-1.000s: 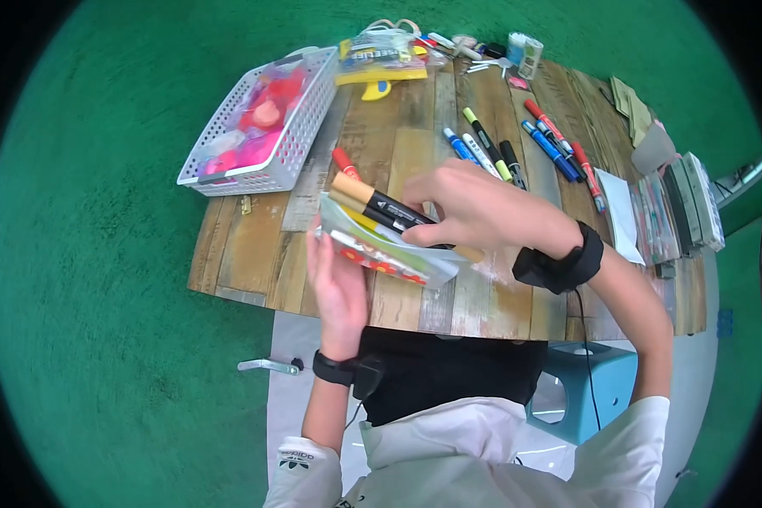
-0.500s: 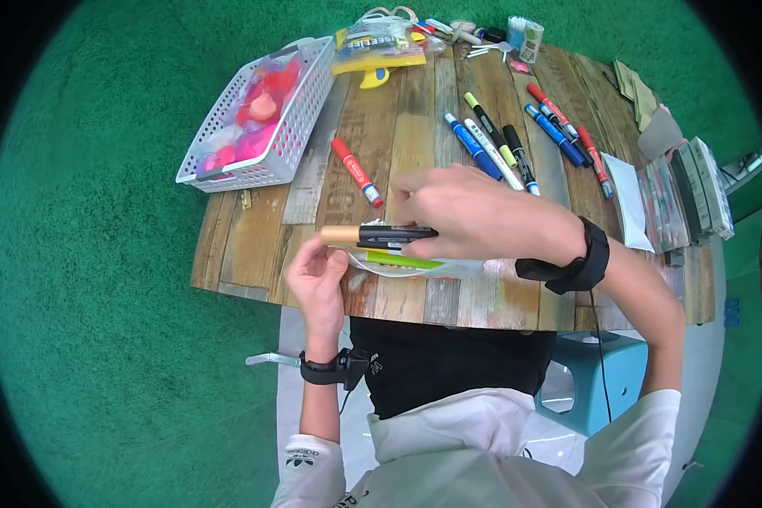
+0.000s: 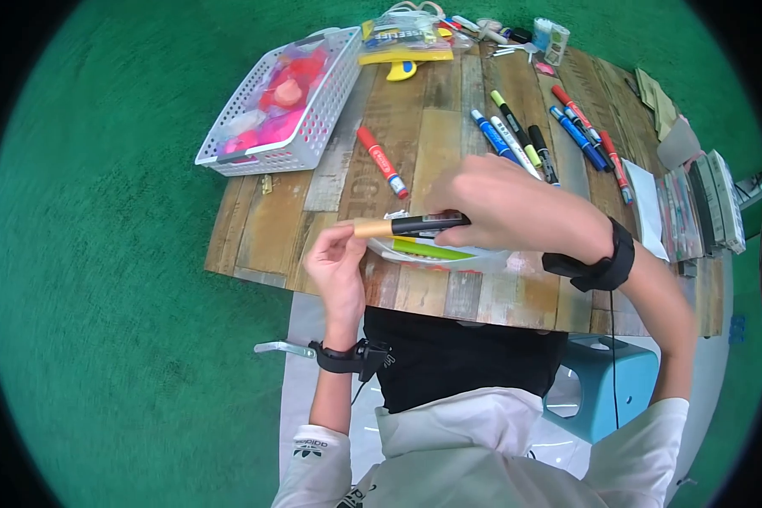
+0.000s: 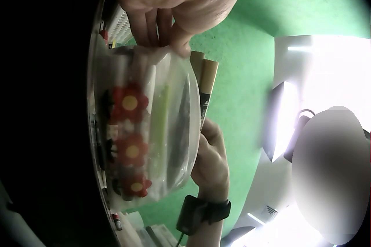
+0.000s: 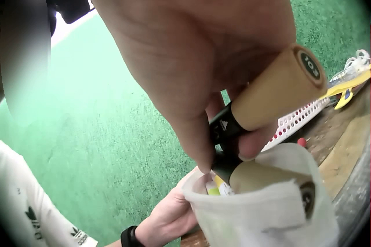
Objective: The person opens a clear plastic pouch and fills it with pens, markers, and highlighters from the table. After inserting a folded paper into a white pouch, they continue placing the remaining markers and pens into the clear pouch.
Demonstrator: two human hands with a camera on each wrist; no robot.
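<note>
My right hand (image 3: 504, 203) pinches two black markers with tan caps (image 5: 278, 93) between thumb and fingers. The markers lie across the opening of a translucent pouch (image 4: 174, 160) printed with red flowers, one low at its rim in the right wrist view. Inside the pouch shows a green marker (image 3: 432, 250). My left hand (image 3: 337, 275) pinches the pouch's edge at its left end, beside a tan cap, thumb against fingertips.
A red marker (image 3: 382, 162) lies beyond the pouch. Several loose markers (image 3: 516, 131) are at centre right. A white basket (image 3: 313, 135) stands at the left, with a yellow bag (image 3: 406, 38) behind. Boxes (image 3: 694, 203) stand at the right edge.
The pouch has tilted from showing its flowered side to showing its opening. The tan-capped markers have swung from slanted to nearly level. My left hand has moved from the pouch's side to its end.
</note>
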